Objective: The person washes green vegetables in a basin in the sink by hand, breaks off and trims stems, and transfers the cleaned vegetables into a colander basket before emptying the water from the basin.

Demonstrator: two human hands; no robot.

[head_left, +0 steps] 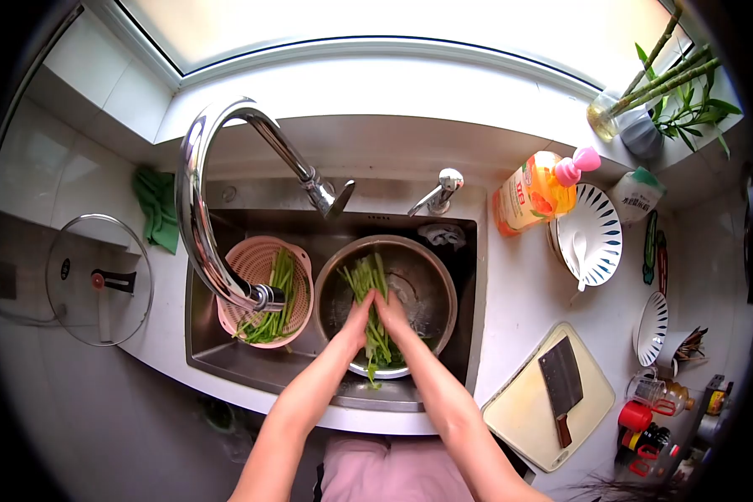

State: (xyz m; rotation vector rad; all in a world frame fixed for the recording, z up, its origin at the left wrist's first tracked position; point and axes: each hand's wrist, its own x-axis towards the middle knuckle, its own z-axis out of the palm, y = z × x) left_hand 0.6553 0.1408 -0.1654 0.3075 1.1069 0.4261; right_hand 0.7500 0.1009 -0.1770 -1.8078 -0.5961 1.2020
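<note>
A bunch of green vegetable stalks (366, 274) is gripped between my two hands over a round metal basin (448, 293) in the sink. My left hand (359, 319) presses on the bunch from the left, its fingers mostly hidden. From the other side my right hand (389, 313) closes on the same stalks. Leafy ends hang down below the hands, between the forearms, reaching the basin's near rim. Water shows inside the basin. Beside it on the left, a pink colander (233, 269) holds more green stalks (286, 284).
A tall chrome faucet (194, 180) arches over the colander. Right of the sink (475, 335) are an orange soap bottle (527, 194), a patterned bowl (607, 226) and a cutting board (514, 410) bearing a cleaver (560, 374). Leftward lie a glass lid (69, 276) and green cloth (156, 205).
</note>
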